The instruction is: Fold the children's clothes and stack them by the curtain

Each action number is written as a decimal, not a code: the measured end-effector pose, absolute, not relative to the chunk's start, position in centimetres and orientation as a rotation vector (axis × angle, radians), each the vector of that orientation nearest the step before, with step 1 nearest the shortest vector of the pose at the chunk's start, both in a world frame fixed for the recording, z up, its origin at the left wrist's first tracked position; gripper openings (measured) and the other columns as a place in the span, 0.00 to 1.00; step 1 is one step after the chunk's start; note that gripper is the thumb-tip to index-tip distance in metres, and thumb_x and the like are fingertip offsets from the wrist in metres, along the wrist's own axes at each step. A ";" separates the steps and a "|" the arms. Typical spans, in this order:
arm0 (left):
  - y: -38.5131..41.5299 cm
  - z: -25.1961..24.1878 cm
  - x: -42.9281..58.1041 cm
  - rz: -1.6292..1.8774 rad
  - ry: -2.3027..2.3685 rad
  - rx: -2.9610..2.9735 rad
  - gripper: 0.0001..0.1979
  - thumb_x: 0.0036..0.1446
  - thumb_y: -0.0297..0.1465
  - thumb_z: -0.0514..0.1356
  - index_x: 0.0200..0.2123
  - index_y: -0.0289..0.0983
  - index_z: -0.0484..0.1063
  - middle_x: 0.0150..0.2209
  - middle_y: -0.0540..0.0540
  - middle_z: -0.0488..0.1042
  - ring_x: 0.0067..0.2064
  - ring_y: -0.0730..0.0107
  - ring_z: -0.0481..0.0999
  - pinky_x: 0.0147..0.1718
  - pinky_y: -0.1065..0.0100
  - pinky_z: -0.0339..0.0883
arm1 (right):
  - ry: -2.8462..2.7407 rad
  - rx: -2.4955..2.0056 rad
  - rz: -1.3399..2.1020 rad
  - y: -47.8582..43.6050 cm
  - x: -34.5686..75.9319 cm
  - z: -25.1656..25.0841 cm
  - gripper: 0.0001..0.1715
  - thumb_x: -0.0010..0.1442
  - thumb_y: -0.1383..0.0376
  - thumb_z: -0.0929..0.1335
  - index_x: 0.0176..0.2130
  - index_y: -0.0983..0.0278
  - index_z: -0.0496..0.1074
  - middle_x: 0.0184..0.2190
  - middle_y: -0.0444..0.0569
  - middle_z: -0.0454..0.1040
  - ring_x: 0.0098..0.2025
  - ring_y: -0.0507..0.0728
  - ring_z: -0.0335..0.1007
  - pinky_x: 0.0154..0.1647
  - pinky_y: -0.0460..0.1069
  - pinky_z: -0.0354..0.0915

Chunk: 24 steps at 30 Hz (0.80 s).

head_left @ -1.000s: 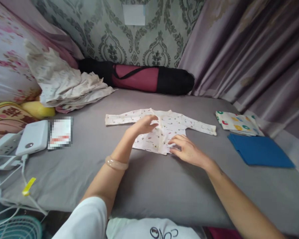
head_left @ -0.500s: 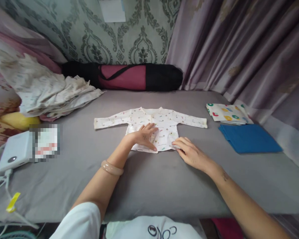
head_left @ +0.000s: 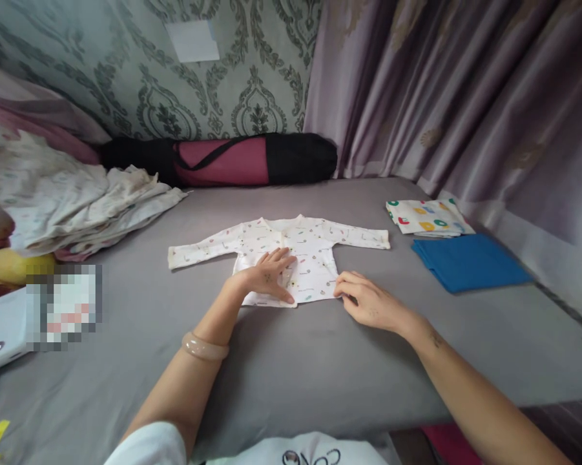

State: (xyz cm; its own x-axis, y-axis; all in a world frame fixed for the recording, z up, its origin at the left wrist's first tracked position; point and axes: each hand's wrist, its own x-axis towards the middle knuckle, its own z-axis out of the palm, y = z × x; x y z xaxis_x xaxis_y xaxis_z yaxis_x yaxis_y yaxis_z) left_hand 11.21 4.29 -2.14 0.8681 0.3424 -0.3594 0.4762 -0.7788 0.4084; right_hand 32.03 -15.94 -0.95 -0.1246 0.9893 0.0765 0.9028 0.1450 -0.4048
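Small printed shirt point(head_left: 314, 258) — likely light, limp; best gripped at hem corners. Left hand point(head_left: 267, 276) splayed on front; right hand point(head_left: 371, 303) pinches corner.

A home — purple curtain point(head_left: 392, 97), patterned wallpaper point(head_left: 256, 103)

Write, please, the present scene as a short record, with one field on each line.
Left hand: spread on the shirt
Right hand: touching the shirt's near right corner; grip unclear
Shirt: laid out, both sleeves spread, on the grey sheet
At right: folded blue cloth, printed cloth beyond it
At left: crumpled cloth
At back: red-and-black bag
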 end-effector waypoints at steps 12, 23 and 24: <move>6.6 -3.9 11.2 0.269 1.177 2.648 0.31 0.64 0.41 0.49 0.65 0.32 0.54 0.69 0.34 0.47 0.70 0.51 0.43 0.65 0.50 0.42 | -1.921 -2.074 0.263 -4.5 32.6 -2.9 0.30 0.66 0.63 0.55 0.62 0.72 0.62 0.66 0.59 0.58 0.68 0.61 0.50 0.67 0.56 0.46; 13.5 -4.6 7.1 -0.033 1.773 2.424 0.37 0.66 0.46 0.35 0.66 0.24 0.50 0.68 0.30 0.49 0.69 0.49 0.49 0.64 0.51 0.47 | -1.788 -2.378 0.373 1.4 33.2 -4.9 0.44 0.67 0.48 0.45 0.69 0.75 0.42 0.71 0.58 0.37 0.72 0.61 0.31 0.69 0.57 0.35; 13.9 -4.9 6.0 -0.033 1.778 2.434 0.36 0.66 0.45 0.36 0.66 0.24 0.51 0.68 0.30 0.50 0.69 0.49 0.50 0.64 0.51 0.47 | -1.771 -2.388 0.368 1.0 33.8 -4.9 0.44 0.67 0.48 0.44 0.70 0.75 0.42 0.71 0.59 0.37 0.72 0.61 0.31 0.69 0.57 0.36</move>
State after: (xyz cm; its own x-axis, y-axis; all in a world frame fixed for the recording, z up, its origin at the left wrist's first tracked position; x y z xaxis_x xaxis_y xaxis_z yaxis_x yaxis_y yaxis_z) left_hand 5.95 13.94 -4.91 0.3065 0.9474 -0.0924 0.9502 -0.2986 0.0895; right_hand 33.77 1.04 -4.91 0.2747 0.9553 -0.1090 0.9197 -0.2941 -0.2599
